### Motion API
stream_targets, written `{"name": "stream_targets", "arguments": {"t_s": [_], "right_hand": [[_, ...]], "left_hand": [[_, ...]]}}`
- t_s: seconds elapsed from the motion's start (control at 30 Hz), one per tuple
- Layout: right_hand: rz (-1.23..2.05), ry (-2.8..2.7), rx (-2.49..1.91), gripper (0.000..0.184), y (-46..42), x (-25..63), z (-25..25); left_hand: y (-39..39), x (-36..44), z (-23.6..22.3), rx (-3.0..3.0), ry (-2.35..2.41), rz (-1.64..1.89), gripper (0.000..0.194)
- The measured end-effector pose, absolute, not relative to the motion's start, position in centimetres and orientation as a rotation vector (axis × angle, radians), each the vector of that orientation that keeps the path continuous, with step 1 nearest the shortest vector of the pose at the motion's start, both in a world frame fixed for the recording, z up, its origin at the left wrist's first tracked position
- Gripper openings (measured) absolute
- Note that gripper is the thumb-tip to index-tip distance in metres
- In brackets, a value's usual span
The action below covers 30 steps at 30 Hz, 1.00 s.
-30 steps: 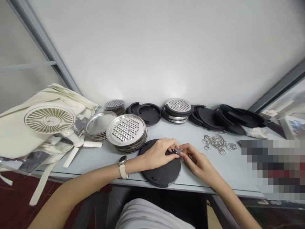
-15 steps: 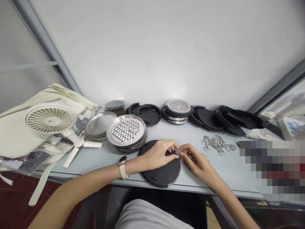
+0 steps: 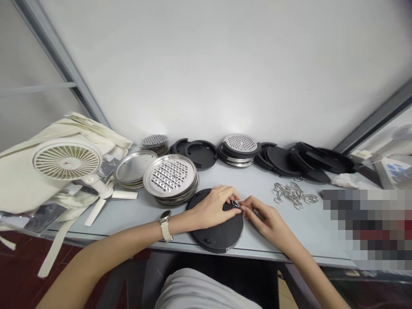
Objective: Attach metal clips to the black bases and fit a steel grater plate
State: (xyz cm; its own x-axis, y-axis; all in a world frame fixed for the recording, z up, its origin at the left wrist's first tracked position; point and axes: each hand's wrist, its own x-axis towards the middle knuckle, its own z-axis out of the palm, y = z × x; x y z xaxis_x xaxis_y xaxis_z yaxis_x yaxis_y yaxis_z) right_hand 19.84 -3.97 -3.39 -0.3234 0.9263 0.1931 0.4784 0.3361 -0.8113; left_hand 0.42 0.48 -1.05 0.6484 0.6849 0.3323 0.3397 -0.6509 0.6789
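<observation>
On the grey table [image 3: 309, 236], close to its front edge, we have a black disc [image 3: 214, 236] lying flat; at its right-hand rim sits a small metal piece [image 3: 236, 204], partly hidden by our fingers; our left hand [image 3: 215, 208] rests across the disc, palm down, its thumb and forefinger curled about the metal piece with a gap showing between them, though whether they grip it we cannot tell; our right hand [image 3: 264, 216] pinches the outer end of that piece between thumb and forefinger; on our left wrist we wear a watch [image 3: 166, 224] with a pale strap; just behind the disc, to its left, we see a stack of grater plates [image 3: 172, 176], and beside that some plain metal plates [image 3: 135, 167]; to the right lies a heap of metal hooks [image 3: 293, 193]; along the wall [image 3: 206, 77] stand black holders [image 3: 202, 154]; far left, a white fan [image 3: 67, 163] leans over a cream bag [image 3: 19, 180]
</observation>
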Motion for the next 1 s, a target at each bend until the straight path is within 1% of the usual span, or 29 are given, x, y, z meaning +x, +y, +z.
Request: {"name": "stream_targets", "arguments": {"t_s": [0.23,0.5,0.77,1.0], "right_hand": [[0.851,-1.939,-1.263,0.018,-4.13,19.76,-3.26],[0.814,-1.982,-1.303,0.024,-4.11,19.82,-3.36],[0.779,-1.958,-1.305,0.025,-4.03,19.82,-3.33],[0.751,-1.952,-1.307,0.023,-4.07,19.69,-3.15]], "left_hand": [[0.52,0.43,-1.08,2.271,0.765,0.771,0.018],[0.49,0.36,-0.97,2.244,0.761,0.751,0.016],[0.4,0.39,-0.89,2.198,0.787,0.738,0.019],[0.43,0.37,-0.87,2.228,0.767,0.752,0.017]]}}
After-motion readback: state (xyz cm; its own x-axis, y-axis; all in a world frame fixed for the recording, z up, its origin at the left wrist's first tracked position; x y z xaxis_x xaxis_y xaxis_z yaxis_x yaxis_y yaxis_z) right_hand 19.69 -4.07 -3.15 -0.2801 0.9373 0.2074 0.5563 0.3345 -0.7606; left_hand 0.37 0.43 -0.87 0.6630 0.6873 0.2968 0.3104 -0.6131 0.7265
